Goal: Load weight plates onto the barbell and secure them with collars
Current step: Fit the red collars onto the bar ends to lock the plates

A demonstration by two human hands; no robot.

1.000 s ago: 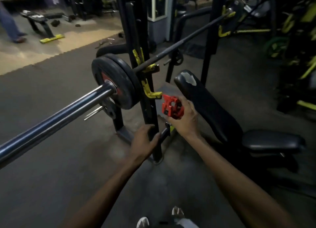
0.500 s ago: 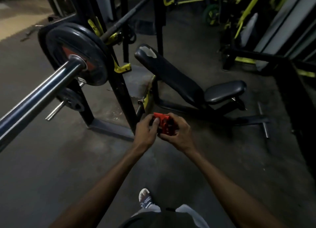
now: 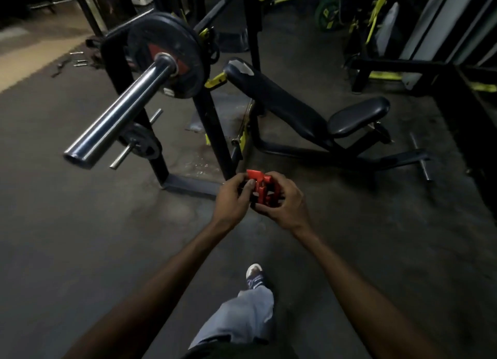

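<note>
- I held the red collar [image 3: 260, 188] in both hands, well below the bar end: left hand [image 3: 233, 197] pinching its lever side, right hand [image 3: 283, 205] curled round its body.
- The plate [image 3: 172, 54] already sat on the bar [image 3: 118, 114]; I judged the collar step in hand.
- Next move: open the clamp, align its bore with the bar end, slide it against the plate.

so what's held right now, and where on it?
Red collar, in both hands: left hand grips its left side, right hand wraps its right side and underside.

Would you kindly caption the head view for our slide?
Both hands, left and right, hold a red collar near the plate-loaded barbell.
</note>
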